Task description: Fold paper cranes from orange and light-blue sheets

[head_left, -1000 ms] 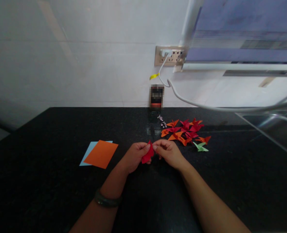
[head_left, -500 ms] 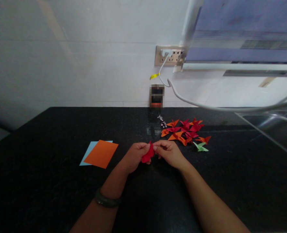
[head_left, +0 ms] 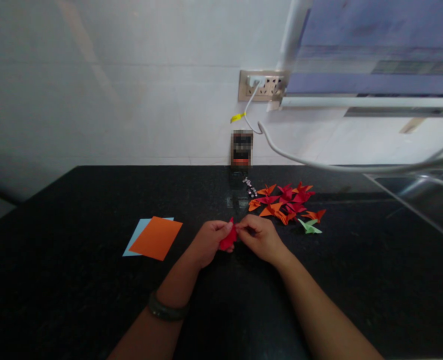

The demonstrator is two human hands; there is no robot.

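On the black counter [head_left: 56, 280] an orange sheet [head_left: 156, 238] lies over a blue one, and a pile of folded paper cranes [head_left: 286, 202] lies near the right hand. The left hand [head_left: 208, 242] and right hand [head_left: 261, 237] both pinch the small red paper piece [head_left: 228, 241] between them, just above the counter. For a clean crease, I think the fingertips should press firmly along the edge.

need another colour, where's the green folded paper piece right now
In the head view the green folded piece lies on the black counter, right of the right hand, at the near edge of the red-orange pile.
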